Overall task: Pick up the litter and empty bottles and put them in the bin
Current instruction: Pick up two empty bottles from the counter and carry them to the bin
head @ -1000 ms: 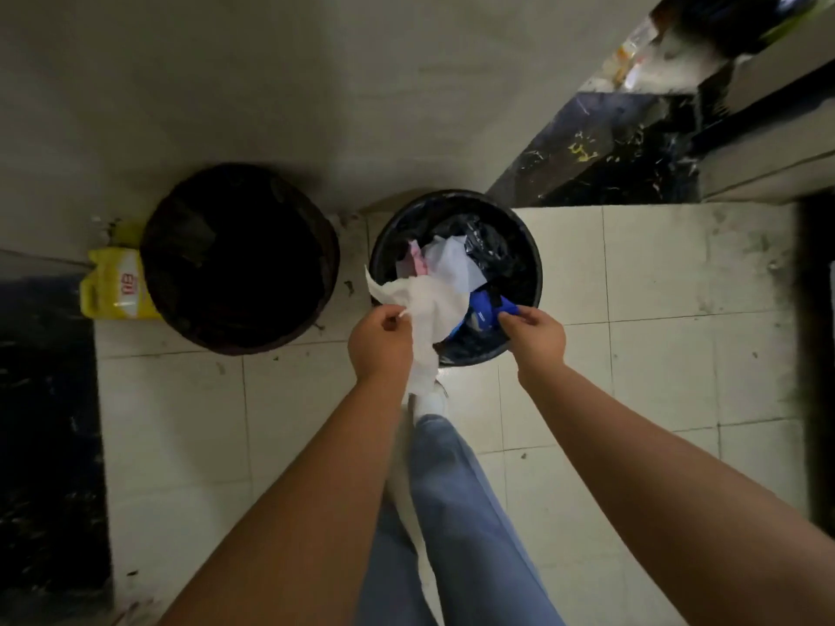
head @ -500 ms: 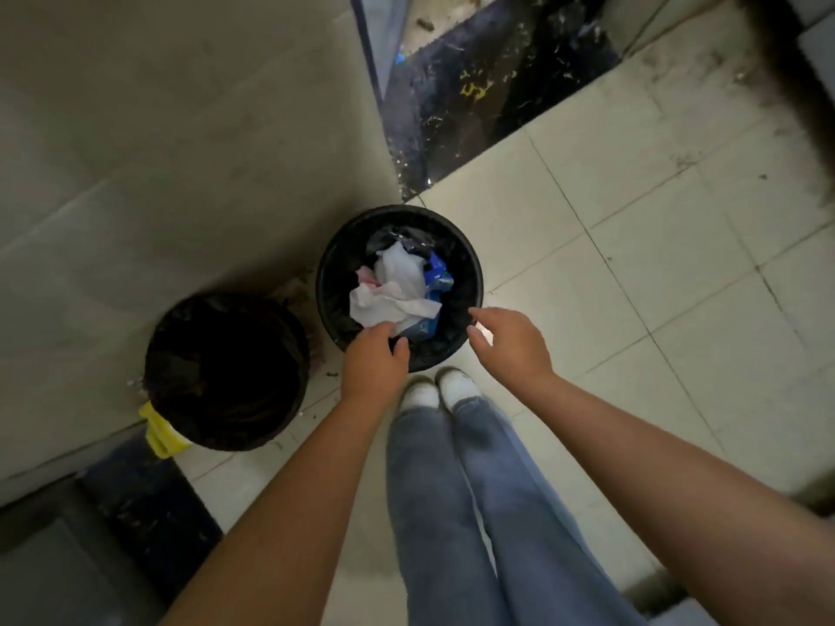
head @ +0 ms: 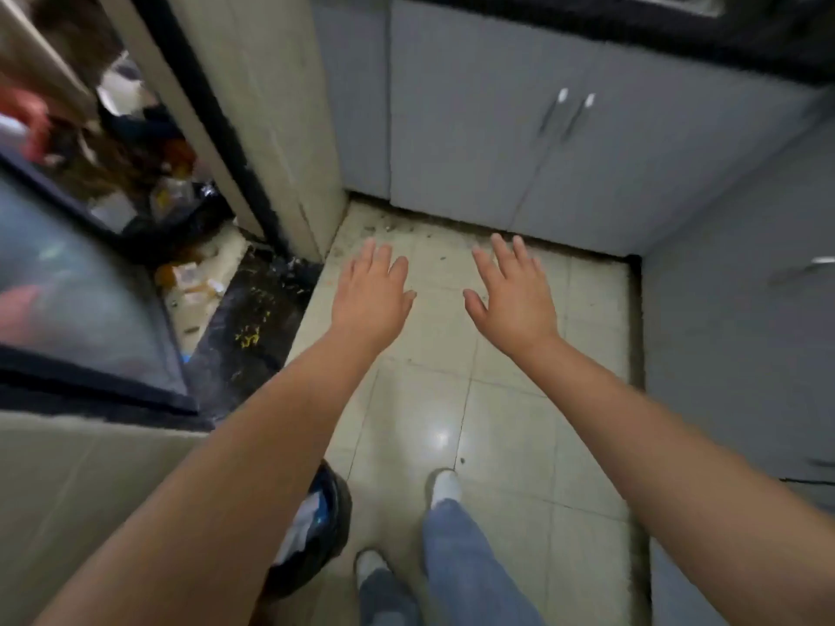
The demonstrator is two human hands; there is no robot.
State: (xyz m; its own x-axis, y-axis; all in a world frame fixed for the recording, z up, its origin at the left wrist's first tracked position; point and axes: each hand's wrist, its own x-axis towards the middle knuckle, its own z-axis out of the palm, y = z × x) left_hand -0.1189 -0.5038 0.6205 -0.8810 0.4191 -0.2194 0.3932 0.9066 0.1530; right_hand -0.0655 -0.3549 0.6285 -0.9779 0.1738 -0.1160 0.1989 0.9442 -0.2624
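My left hand (head: 371, 293) and my right hand (head: 513, 292) are stretched out flat over the tiled floor, fingers apart, both holding nothing. The black bin (head: 336, 519) stands low in the view, mostly hidden under my left forearm. White paper and a blue wrapper (head: 305, 521) show inside it. Beyond the dark door frame at the left, litter (head: 192, 280) lies blurred on the floor.
Grey cabinet doors (head: 497, 142) with metal handles close off the far side, and more cabinets (head: 741, 318) line the right. A beige wall pillar (head: 275, 106) stands at the upper left. A dark threshold strip (head: 253, 323) with yellow specks lies left of the tiles. My feet (head: 445, 487) stand below.
Both hands left the bin and the paper stayed inside it. My view swung away from the bin toward the cabinets, and the hands now reach forward with spread fingers.
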